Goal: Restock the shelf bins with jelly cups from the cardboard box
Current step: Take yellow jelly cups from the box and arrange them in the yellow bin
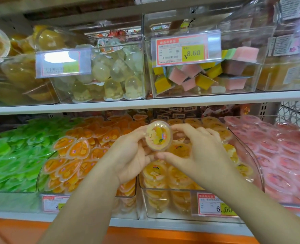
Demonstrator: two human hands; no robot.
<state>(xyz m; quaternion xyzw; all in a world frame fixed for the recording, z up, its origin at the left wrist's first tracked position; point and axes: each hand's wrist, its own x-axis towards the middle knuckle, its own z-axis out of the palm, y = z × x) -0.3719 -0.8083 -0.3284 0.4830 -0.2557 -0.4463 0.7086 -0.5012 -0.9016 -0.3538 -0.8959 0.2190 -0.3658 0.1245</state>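
**One cup in two hands, over a bin already heaped**

We held a round jelly cup point(158, 136) with its lid tipped toward us, just above the yellow-cup bin point(163, 192) on the lower shelf. Our left hand point(133, 154) had its fingers curled round the cup's left side and underside. Our right hand point(203, 152) pinched the right rim between forefinger and thumb. The cardboard box was out of view.

The bin looked full to its walls, so we judged that a cup laid on the heap could slide forward over the front wall. It could also roll left among the orange heart-shaped cups point(78, 148). The smooth plastic might slip if one hand let go early. Pushing it down to seat it could dent the film lids beneath.
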